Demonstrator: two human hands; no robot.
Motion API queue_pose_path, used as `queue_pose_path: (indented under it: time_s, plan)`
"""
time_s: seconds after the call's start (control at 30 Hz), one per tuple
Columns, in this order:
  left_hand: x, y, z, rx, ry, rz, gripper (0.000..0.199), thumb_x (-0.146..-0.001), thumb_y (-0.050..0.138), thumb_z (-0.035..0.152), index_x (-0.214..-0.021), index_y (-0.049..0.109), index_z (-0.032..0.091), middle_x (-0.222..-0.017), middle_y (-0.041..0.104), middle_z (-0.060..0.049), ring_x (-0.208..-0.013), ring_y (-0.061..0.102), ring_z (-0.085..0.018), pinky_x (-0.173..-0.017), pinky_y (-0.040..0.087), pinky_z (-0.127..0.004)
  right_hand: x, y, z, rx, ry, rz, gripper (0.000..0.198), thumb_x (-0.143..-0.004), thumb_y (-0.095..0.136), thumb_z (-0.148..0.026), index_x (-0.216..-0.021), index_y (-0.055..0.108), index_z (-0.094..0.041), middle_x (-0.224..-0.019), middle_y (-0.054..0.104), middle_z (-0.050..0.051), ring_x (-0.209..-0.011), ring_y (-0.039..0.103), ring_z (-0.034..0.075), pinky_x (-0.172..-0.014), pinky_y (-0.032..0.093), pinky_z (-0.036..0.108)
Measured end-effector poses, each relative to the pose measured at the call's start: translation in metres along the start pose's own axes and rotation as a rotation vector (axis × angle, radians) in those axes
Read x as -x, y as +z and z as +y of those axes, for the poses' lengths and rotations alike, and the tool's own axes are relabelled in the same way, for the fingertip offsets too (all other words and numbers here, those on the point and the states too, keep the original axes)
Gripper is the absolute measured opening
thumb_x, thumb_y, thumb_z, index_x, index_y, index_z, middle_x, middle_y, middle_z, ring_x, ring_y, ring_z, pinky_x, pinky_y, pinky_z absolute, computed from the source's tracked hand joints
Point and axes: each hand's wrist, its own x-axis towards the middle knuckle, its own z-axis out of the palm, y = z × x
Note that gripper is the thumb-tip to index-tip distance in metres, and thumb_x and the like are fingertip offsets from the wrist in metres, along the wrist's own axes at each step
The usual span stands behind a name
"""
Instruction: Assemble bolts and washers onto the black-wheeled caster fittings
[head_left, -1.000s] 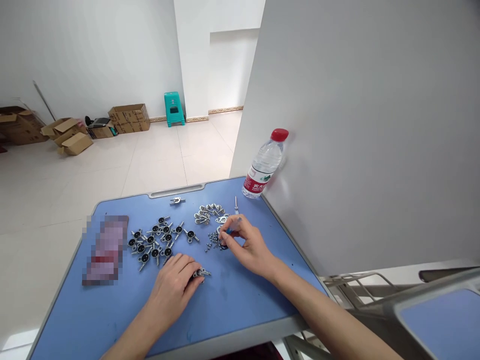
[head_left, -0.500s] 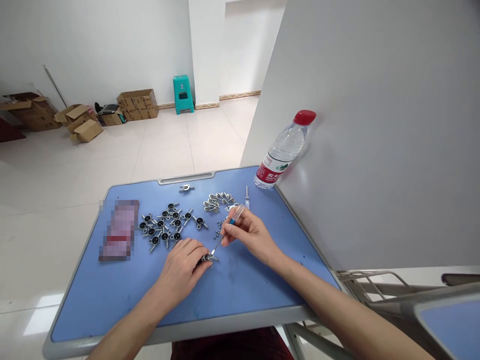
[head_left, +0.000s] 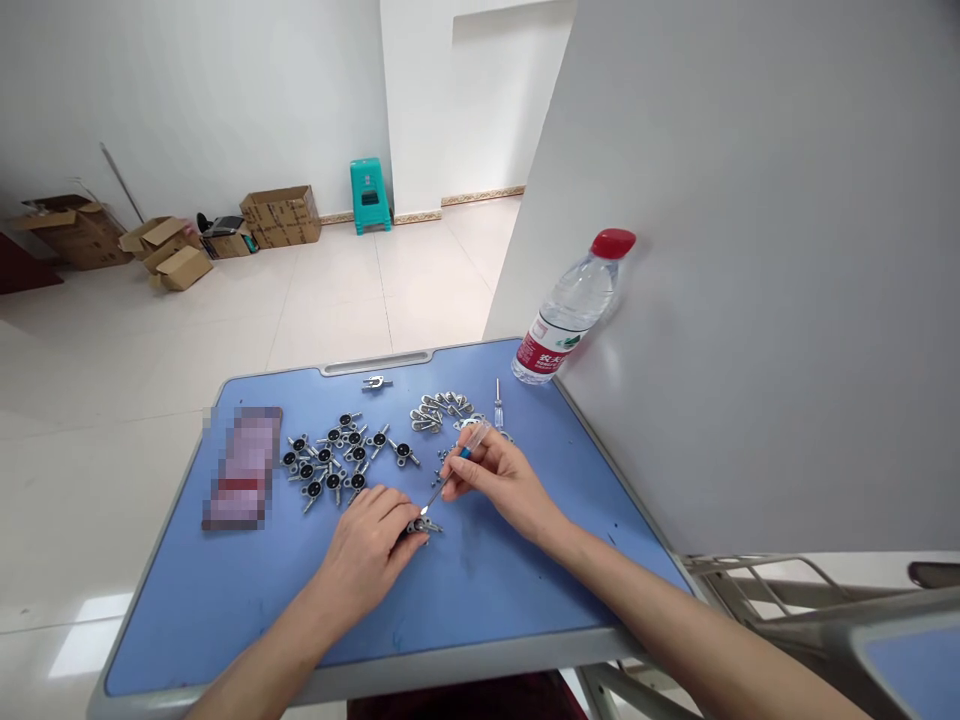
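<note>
My left hand [head_left: 373, 545] is closed on a small metal fitting [head_left: 424, 526], pinching it low over the blue desk top [head_left: 480, 600]. In my right hand [head_left: 499, 475] is a screwdriver [head_left: 444, 484] with a clear and blue handle, tilted so its tip meets the fitting. Fingers hide part of both. Left of my hands lie several metal fittings with round black centres [head_left: 324, 455]. Beyond my right hand are several silver lever-like metal pieces [head_left: 439, 408] in a curved row, and tiny screws [head_left: 438, 478] partly behind the fingers.
A second screwdriver [head_left: 498, 405] lies near the right back. A water bottle [head_left: 559, 320] with a red cap stands by the grey partition [head_left: 735, 300]. One metal piece [head_left: 376, 383] sits near the desk's far edge. A blurred purple item [head_left: 244, 465] is at the left.
The whole view has shifted slightly, so everything appears a little lower. Both hands keep their grips, with the screwdriver tip still at the fitting.
</note>
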Motion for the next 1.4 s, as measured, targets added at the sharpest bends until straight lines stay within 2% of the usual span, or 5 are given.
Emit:
queue_pose_path:
  time_s: [0.23,0.5,0.77,0.93,1.4]
  plan:
    - [0.0002,0.0003,-0.0022,-0.002,0.026,0.017,0.015,-0.097,0.048,0.026,-0.097,0.062,0.019,-0.088,0.064,-0.006,-0.077,0.058,-0.019,-0.066,0.049,-0.032,-0.0026,0.0003,-0.0019,-0.022,-0.046,0.024,0.04,-0.074,0.074,-0.047,-0.088,0.046,-0.022,-0.074,0.065,-0.003,-0.058,0.067,0.014,-0.063,0.058,0.032]
    - [0.0015,0.0012,-0.0031,0.023,0.034,0.036,0.016,-0.097,0.048,0.022,-0.095,0.063,0.018,-0.125,0.06,-0.011,-0.093,0.063,-0.022,-0.079,0.054,-0.039,-0.0027,0.0025,0.0004,-0.008,-0.063,0.01,0.04,-0.075,0.073,-0.049,-0.089,0.046,-0.022,-0.077,0.066,-0.003,-0.063,0.068,0.014,-0.063,0.057,0.03]
    - [0.0011,0.003,-0.0033,0.074,0.02,0.023,0.015,-0.097,0.049,0.021,-0.099,0.063,0.016,-0.102,0.065,-0.008,-0.089,0.061,-0.02,-0.079,0.054,-0.037,-0.0027,0.0052,0.0036,-0.002,-0.063,0.002,0.038,-0.077,0.073,-0.047,-0.088,0.047,-0.021,-0.077,0.067,-0.002,-0.063,0.068,0.013,-0.064,0.057,0.03]
    - [0.0013,0.0032,-0.0041,0.096,0.028,0.028,0.016,-0.098,0.047,0.022,-0.1,0.062,0.017,-0.1,0.064,-0.008,-0.086,0.06,-0.02,-0.072,0.053,-0.033,-0.0029,0.0035,0.0033,-0.017,-0.07,0.017,0.039,-0.076,0.074,-0.047,-0.09,0.047,-0.022,-0.077,0.067,-0.002,-0.064,0.068,0.014,-0.065,0.058,0.03]
    - [0.0007,0.0036,-0.004,0.137,0.034,0.019,0.016,-0.098,0.046,0.021,-0.1,0.061,0.016,-0.101,0.063,-0.008,-0.088,0.059,-0.02,-0.075,0.053,-0.034,-0.0037,-0.0039,-0.0039,-0.013,-0.14,0.087,0.036,-0.076,0.075,-0.043,-0.09,0.049,-0.022,-0.074,0.068,-0.003,-0.062,0.068,0.013,-0.065,0.06,0.031]
